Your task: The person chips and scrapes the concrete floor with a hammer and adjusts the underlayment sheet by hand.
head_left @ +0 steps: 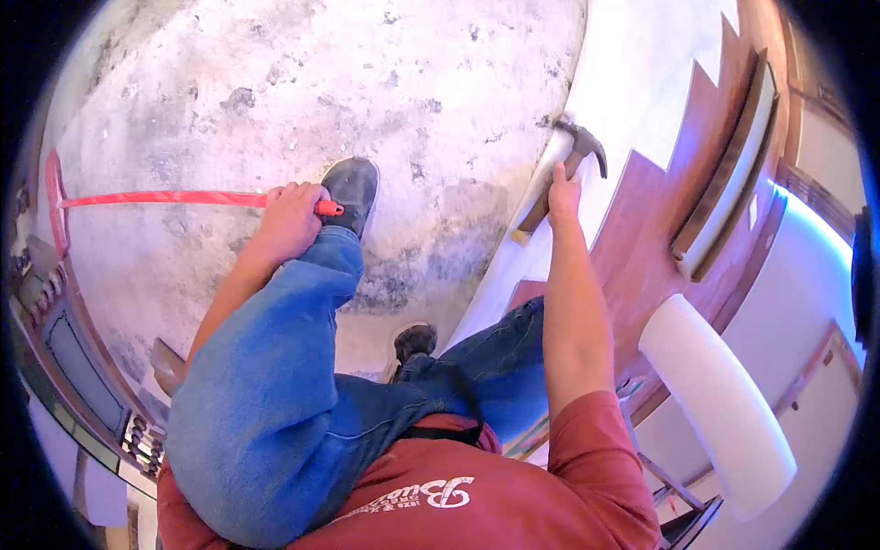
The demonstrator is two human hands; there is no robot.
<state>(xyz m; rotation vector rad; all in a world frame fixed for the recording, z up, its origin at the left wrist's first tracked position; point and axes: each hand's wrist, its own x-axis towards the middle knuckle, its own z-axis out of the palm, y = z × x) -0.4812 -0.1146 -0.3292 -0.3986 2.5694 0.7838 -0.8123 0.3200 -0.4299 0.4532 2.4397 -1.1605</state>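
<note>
My left hand [291,220] is closed around a long, thin red bar [165,198] near its orange-red end, just above my shoe [352,194]. At the far left the bar meets a red crosspiece [57,203]. My right hand [564,194] grips a claw hammer [581,143] by its brown handle, with the metal head pointing away from me. The hammer is over the edge of a white sheet [632,73], where it borders the bare, stained floor [412,119].
Reddish-brown planks [642,197] lie on the white sheet in a stepped edge. Long brown trim pieces [729,174] rest on them at right. A white foam roll [720,403] is nearer me. Dark furniture [87,367] stands at left.
</note>
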